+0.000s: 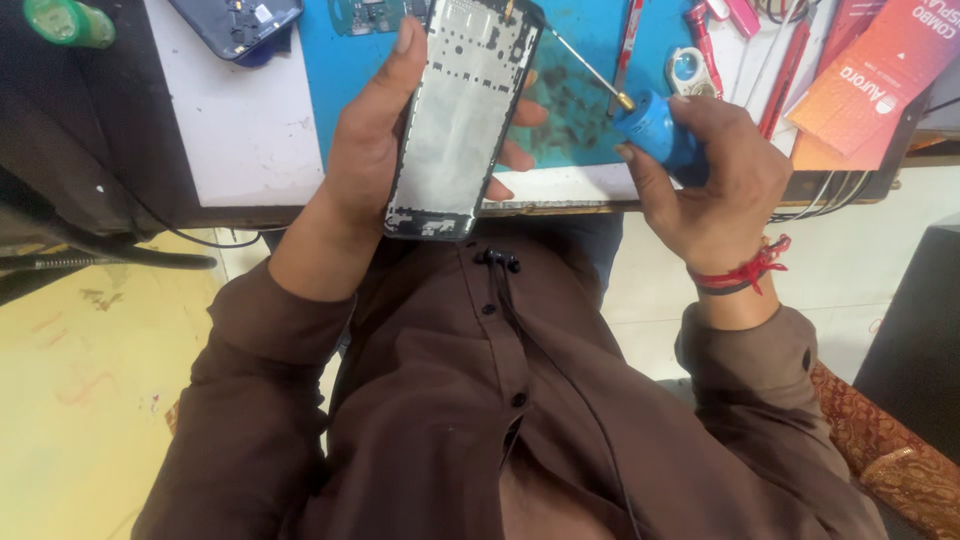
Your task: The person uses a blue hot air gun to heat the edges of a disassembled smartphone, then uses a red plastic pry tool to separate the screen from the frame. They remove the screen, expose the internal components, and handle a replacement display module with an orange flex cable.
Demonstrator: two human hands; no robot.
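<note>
Phone teardown at a messy bench, top-down view.

Top center of frame: stripped phone frame point(462, 115) gripped upright in left hand point(375, 150), fingers wrapped round both edges. Right of that, right hand point(712, 175) closed on blue-handled screwdriver point(650, 125), shaft angled up-left over teal mat point(580, 110). Green bottle point(68, 22) far upper left.
</note>
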